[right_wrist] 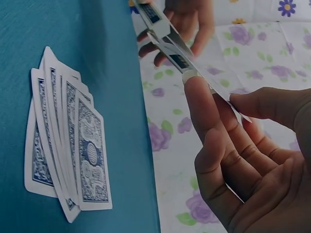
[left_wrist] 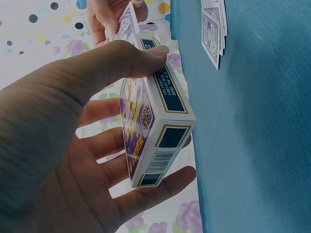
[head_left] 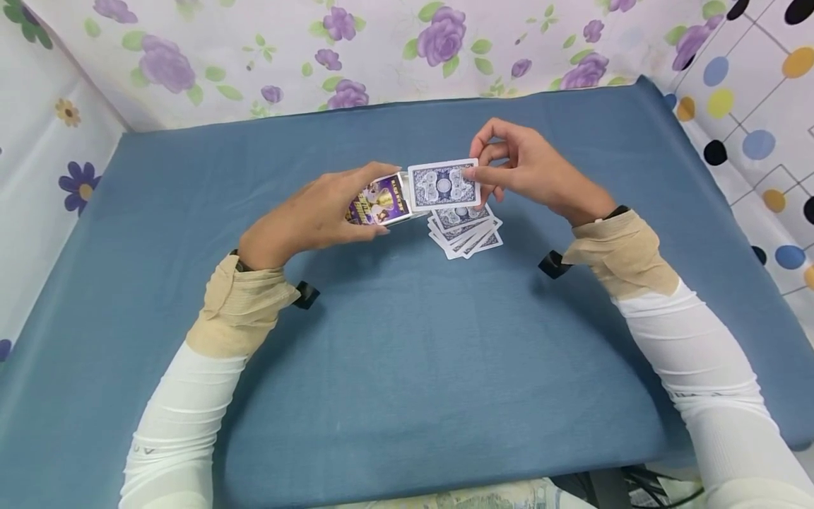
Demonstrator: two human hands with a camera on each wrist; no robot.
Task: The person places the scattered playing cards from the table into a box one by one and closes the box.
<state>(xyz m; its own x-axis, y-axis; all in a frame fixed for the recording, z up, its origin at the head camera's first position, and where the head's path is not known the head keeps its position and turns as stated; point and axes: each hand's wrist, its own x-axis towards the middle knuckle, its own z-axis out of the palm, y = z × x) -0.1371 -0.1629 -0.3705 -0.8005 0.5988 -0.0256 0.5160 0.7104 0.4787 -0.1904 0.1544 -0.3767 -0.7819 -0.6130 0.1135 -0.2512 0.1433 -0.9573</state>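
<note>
My left hand [head_left: 321,208] grips a purple and white playing-card box [head_left: 384,199] between thumb and fingers, above the table. In the left wrist view the thumb lies along the box's printed narrow side, with the barcode end [left_wrist: 160,156] towards the camera. A blue-backed playing card [head_left: 443,184] is at the box's right, open end; whether part of it is still inside is hard to tell. My right hand [head_left: 528,166] pinches this card's right edge between thumb and fingers. Below it, a loose fanned pile of blue-backed cards [head_left: 467,233] lies on the table.
A blue cloth covers the table [head_left: 407,353]. Behind it hangs a white sheet with purple flowers [head_left: 441,35], and a dotted sheet [head_left: 757,145] borders the right side. Dark cables [head_left: 649,484] show below the front edge.
</note>
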